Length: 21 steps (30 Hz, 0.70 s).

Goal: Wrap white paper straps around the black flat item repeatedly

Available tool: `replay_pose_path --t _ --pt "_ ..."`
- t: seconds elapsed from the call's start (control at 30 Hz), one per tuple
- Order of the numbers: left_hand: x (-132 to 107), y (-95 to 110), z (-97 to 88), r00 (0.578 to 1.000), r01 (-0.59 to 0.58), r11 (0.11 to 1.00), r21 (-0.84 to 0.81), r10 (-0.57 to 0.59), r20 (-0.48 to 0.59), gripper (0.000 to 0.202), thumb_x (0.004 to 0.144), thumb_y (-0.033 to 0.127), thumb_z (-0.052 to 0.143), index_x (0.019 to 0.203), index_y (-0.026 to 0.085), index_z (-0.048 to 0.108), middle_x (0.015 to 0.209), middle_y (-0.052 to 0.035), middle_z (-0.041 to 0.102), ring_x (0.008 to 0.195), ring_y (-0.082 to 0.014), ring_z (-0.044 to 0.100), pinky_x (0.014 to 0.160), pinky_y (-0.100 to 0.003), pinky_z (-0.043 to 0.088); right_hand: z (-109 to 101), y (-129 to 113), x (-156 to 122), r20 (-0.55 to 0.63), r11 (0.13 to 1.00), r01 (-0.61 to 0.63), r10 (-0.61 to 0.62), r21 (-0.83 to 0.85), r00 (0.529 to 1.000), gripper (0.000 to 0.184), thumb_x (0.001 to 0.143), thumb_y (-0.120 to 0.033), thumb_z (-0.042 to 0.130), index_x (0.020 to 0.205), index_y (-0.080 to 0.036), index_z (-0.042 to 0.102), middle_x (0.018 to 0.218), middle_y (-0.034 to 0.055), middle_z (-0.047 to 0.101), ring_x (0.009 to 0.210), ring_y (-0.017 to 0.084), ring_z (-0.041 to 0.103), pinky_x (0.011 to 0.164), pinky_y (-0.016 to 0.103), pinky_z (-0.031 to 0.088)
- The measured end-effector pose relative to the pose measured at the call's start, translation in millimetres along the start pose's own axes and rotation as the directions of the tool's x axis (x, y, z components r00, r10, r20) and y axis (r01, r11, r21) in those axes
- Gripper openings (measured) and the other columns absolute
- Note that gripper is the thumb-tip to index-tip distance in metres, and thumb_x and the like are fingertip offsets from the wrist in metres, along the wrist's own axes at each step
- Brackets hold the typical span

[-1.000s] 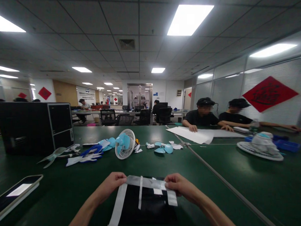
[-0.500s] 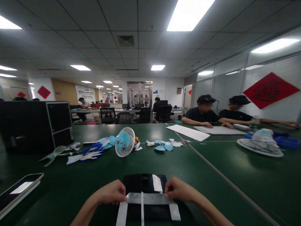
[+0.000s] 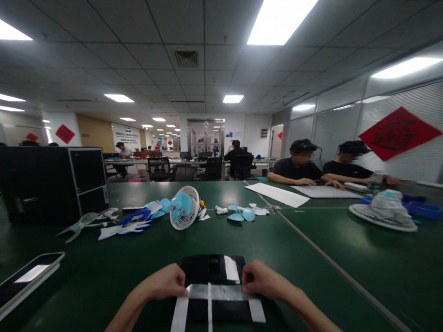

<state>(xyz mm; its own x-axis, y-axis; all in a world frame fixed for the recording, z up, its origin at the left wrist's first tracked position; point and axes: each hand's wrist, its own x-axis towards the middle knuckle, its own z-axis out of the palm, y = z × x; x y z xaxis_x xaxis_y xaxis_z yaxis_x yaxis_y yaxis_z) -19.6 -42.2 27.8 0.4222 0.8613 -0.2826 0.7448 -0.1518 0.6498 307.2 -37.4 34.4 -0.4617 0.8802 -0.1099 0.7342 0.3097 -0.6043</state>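
Note:
On the table right in front of me lies a flat black object (image 3: pixel 196 269) with a white patch (image 3: pixel 231 268) on its far part. A silvery strip, perhaps tape, (image 3: pixel 228 292) runs across its middle. My left hand (image 3: pixel 170 282) pinches the strip's left end, closed at the fingertips. The right end is between the closed fingers of my right hand (image 3: pixel 261 280). Two wide white ribbed straps come toward me, one on the left (image 3: pixel 179 316) and one on the right (image 3: pixel 257 310). Between them runs a narrow white strap (image 3: pixel 209 314).
Beyond my hands are a small fan head (image 3: pixel 184 207), blue-and-white gloves (image 3: pixel 131 223) and loose blue fan blades (image 3: pixel 241 213). A black computer case (image 3: pixel 48 186) stands left, near a phone-like device (image 3: pixel 29 279). At the right, two people sit behind white boards (image 3: pixel 278 194).
My hands and the strip stay almost in place. Across the table, the far-right person's outstretched arm has drawn back in.

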Motion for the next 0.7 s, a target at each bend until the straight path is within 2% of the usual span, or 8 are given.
replay_pose_path --t 0.2,0.27,0.37,0.5,0.6,0.7 --pt "-3 6 0.5 0.999 0.040 0.997 0.070 -0.039 -0.017 0.019 0.068 0.034 0.062 0.075 0.017 0.065 0.073 0.0024 0.061 0.070 -0.0152 0.055 0.058 -0.024 0.037 1 -2 0 0.016 0.997 -0.005 0.006 -0.074 1.000 0.015 0.068 -0.018 0.064 0.081 -0.016 0.071 0.078 0.0012 0.070 0.070 0.014 0.061 0.055 0.021 0.038" --pt "-6 12 1.5 0.999 0.024 0.993 0.111 -0.019 -0.047 0.018 0.067 0.030 0.063 0.079 0.016 0.064 0.077 0.0017 0.061 0.071 -0.0148 0.054 0.058 -0.023 0.037 0 -5 -1 0.012 0.993 0.003 -0.001 -0.114 1.000 0.015 0.068 -0.018 0.064 0.081 -0.016 0.071 0.078 0.0017 0.071 0.070 0.014 0.061 0.054 0.020 0.037" --pt "-10 22 6.4 0.993 -0.088 0.984 0.152 0.098 -0.059 0.021 0.070 0.022 0.059 0.090 0.019 0.063 0.089 0.0006 0.061 0.076 -0.0142 0.055 0.061 -0.022 0.040 -2 -12 -4 -0.010 0.986 0.007 -0.009 -0.166 1.000 0.016 0.068 -0.019 0.064 0.082 -0.016 0.071 0.080 0.0022 0.071 0.069 0.014 0.061 0.053 0.020 0.035" --pt "-12 34 16.1 0.956 -0.284 0.942 0.179 0.292 -0.016 0.036 0.077 0.008 0.046 0.101 0.026 0.064 0.104 0.0002 0.060 0.089 -0.0136 0.055 0.075 -0.023 0.042 -1 -17 -6 -0.032 0.980 0.004 -0.011 -0.198 0.999 0.017 0.067 -0.017 0.064 0.083 -0.015 0.070 0.081 0.0026 0.071 0.070 0.014 0.061 0.051 0.020 0.034" --pt "-12 39 19.3 0.936 -0.350 0.919 0.181 0.352 0.018 0.045 0.077 0.002 0.043 0.105 0.030 0.066 0.108 -0.0002 0.059 0.096 -0.0143 0.055 0.080 -0.024 0.041 2 -14 -4 -0.016 0.979 0.042 -0.046 -0.201 0.999 0.016 0.068 -0.015 0.061 0.082 -0.016 0.070 0.078 0.0017 0.070 0.067 0.013 0.060 0.051 0.019 0.035" --pt "-13 41 18.8 0.930 -0.366 0.911 0.191 0.366 0.037 0.048 0.077 0.002 0.043 0.106 0.032 0.067 0.106 -0.0005 0.059 0.095 -0.0148 0.055 0.078 -0.023 0.041 5 -9 -2 0.000 0.976 0.095 -0.096 -0.197 0.995 0.016 0.069 -0.014 0.059 0.081 -0.016 0.070 0.077 0.0011 0.070 0.066 0.012 0.060 0.052 0.018 0.036"
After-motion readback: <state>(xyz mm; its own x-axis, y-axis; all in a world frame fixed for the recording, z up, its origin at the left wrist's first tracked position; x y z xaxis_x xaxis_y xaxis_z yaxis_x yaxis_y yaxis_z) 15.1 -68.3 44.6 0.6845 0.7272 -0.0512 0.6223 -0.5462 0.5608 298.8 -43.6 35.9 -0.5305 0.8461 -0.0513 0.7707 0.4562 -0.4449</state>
